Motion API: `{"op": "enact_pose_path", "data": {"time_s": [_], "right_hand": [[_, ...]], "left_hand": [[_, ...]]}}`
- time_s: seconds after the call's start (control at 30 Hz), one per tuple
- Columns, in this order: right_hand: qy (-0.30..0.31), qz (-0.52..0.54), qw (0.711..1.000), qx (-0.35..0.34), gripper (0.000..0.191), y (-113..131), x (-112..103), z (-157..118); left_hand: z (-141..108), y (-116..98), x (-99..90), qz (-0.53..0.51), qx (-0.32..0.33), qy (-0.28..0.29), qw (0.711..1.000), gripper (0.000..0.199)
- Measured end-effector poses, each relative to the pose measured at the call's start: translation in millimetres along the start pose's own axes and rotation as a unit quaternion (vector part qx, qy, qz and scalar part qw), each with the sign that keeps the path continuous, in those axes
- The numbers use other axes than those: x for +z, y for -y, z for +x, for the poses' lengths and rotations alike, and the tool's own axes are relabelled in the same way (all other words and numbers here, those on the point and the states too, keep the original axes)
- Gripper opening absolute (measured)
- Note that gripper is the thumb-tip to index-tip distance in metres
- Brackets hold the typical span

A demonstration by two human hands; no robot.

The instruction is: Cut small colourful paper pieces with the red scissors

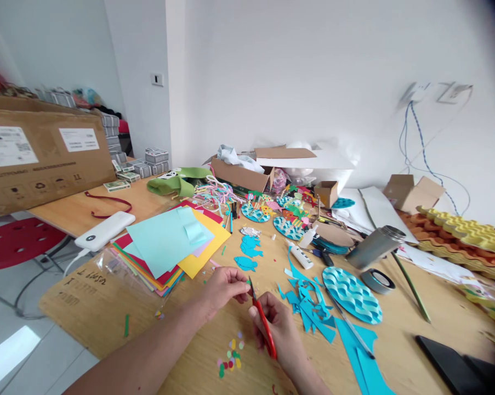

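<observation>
My right hand (278, 329) grips a pair of scissors (264, 323) with red handles, its blades pointing up and to the left. At the blade tips my left hand (228, 285) has its thumb and fingers pinched together; what they hold is too small to make out. Just beyond lie blue paper fish (246, 263). Small coloured paper dots (229, 359) are scattered in front of my hands. Blue paper scraps (311, 307) are heaped to the right, beside a blue wavy-patterned oval piece (352, 295).
Coloured paper sheets (160, 241) and a white power bank (105, 230) lie at left. Glue bottles (300, 255), a metal flask (374, 247), a tape roll (377, 280) and a phone (448, 359) stand or lie at right. Egg trays (465, 236) line the far right.
</observation>
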State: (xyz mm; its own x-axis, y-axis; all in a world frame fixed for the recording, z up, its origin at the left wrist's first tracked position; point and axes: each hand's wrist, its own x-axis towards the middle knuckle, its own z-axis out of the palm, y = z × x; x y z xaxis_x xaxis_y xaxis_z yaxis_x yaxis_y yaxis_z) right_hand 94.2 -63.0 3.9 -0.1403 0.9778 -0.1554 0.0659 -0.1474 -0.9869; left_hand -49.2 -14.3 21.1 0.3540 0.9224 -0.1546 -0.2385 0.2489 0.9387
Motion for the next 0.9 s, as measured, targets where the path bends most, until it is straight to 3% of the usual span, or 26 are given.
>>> {"op": "enact_pose_path", "data": {"time_s": [0.9], "right_hand": [[-0.007, -0.001, 1.000, -0.006, 0.036, -1.9, -0.8, -0.7]], "left_hand": [[1.4, 1.3, -1.2, -0.023, -0.001, -0.001, 1.000, 0.016]]}}
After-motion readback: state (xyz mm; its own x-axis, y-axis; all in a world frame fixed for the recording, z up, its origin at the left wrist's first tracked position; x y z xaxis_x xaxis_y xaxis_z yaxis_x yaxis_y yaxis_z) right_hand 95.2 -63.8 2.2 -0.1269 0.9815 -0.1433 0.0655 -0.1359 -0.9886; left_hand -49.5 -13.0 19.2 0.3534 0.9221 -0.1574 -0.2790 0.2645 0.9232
